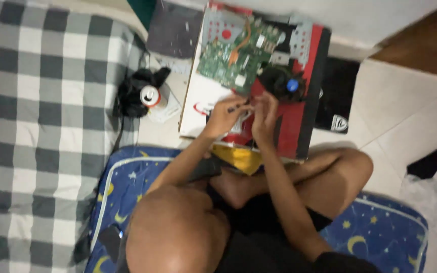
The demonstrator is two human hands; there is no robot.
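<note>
A person sits cross-legged on a blue mat with moons and stars (380, 227) on the floor. In front of the knees lies a big red and white box (309, 91), used like a little worktop. On top of the box rests a green circuit board (228, 53), lying flat in a grey metal tray with holes (218, 23). A black round fan with a blue middle (285, 83) sits just beside the board, at its near right corner.

Both hands are together at the near edge of the board. The left hand (227, 114) has its fingers curled in tight, pinching something small. The right hand (264, 114) is curled close too, and its fingertips nearly touch the left ones. The picture is blurry there, so I cannot tell what the small thing between them is; it may be a tiny part or a wire.

The board is already out in the open and the fan is off to one side, not on the board. So the job looks to be in the middle: the parts are laid out, and the hands are busy with one small piece. The fan is not yet set on the board.

A drink can (150, 96) stands by a black bundle (135, 91), well apart from the hands, next to a grey checked blanket (36, 101).
</note>
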